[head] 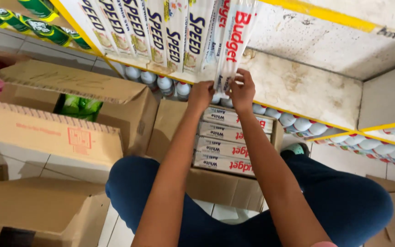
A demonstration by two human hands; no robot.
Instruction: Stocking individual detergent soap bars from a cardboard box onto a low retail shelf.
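Both hands, left hand (200,95) and right hand (242,91), grip a white red-lettered pack (232,43) on the shelf (307,87).

Left hand (200,95) and right hand (242,93) grip a white packet (232,43) at the shelf (307,87).

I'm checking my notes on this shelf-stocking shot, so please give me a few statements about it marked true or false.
1. Both hands hold the same white packet at the shelf edge. True: the left hand and right hand grip the bottom of the white packet with red lettering.
2. The open box between the knees is empty. False: the box holds flat white packets stacked in rows.
3. The shelf part right of the packet is bare. True: the white shelf board there shows only stains.
4. The large carton on the left holds red bottles. False: the carton shows green packs inside.
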